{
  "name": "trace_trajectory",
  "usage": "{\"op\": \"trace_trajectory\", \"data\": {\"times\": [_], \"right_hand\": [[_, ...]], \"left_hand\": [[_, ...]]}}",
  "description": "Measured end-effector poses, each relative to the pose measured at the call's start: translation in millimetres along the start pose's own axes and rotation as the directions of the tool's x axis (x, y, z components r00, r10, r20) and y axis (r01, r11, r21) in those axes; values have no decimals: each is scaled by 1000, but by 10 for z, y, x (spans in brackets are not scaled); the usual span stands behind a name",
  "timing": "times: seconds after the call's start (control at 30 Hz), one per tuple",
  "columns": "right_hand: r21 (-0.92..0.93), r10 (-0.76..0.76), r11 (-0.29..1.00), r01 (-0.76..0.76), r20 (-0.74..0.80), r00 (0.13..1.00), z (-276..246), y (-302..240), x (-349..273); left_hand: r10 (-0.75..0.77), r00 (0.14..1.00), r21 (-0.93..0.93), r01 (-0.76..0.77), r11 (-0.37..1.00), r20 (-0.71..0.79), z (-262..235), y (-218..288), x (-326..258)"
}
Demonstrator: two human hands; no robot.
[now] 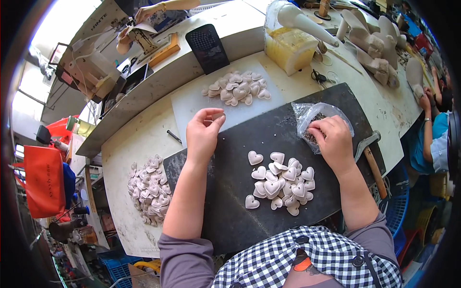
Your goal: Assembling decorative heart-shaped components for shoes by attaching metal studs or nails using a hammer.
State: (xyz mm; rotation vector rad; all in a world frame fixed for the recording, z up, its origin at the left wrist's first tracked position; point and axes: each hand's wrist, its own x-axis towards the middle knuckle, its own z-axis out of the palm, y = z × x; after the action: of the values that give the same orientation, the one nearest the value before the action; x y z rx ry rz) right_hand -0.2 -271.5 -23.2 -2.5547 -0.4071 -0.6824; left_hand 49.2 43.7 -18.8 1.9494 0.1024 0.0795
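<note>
Crowded workshop, long pale worktable (144, 139) with a dark mat (230, 192) laid over its near part; nearest the person, at 6 o'clock on the mat, a loose pile of pale heart-shaped pieces (281, 185), a few lying apart at its left edge; at 9 o'clock off the mat, a second heap of hearts (149, 189) on the bare table; left hand (204, 132) above the mat's far edge at 11 o'clock, fingers curled in, thumb and fingertips pinched on one small heart piece (217, 115); right hand (333, 139) at 1 o'clock, fingers bent down into the mouth of a clear plastic bag (312, 115) of small dark bits, what it grips inside cannot be told; hammer (372, 165) with wooden handle just right of that hand at 3 o'clock; farther out at 12 o'clock a white board (192, 103) bearing a third cluster of hearts (237, 88); beyond it a black perforated panel (207, 48), a yellowish plastic container (288, 45); scissors (318, 77) near it; another person's arm (427, 129) at far right.
</note>
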Motion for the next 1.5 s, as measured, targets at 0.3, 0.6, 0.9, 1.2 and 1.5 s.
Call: {"op": "trace_trajectory", "data": {"times": [0.3, 0.6, 0.9, 1.2, 1.5], "right_hand": [[333, 218, 921, -205, -2, 976, -202, -155, -1], [398, -83, 909, 125, -121, 989, -365, -685, -142], [369, -172, 904, 214, -144, 975, -382, -691, -124], [325, -142, 937, 131, 9, 990, -367, -803, -159], [606, 94, 771, -198, 199, 975, -346, -859, -279]], "left_hand": [[-51, 917, -545, 279, 790, 396, 488, 541, -882], [-45, 901, -563, 308, 767, 432, 621, 704, -1199], [-12, 909, -498, 239, 833, 416, 566, 734, -1273], [-3, 906, -529, 250, 811, 423, 579, 678, -1271], [4, 970, -478, 116, 871, 243, 650, 656, -1383]]}}
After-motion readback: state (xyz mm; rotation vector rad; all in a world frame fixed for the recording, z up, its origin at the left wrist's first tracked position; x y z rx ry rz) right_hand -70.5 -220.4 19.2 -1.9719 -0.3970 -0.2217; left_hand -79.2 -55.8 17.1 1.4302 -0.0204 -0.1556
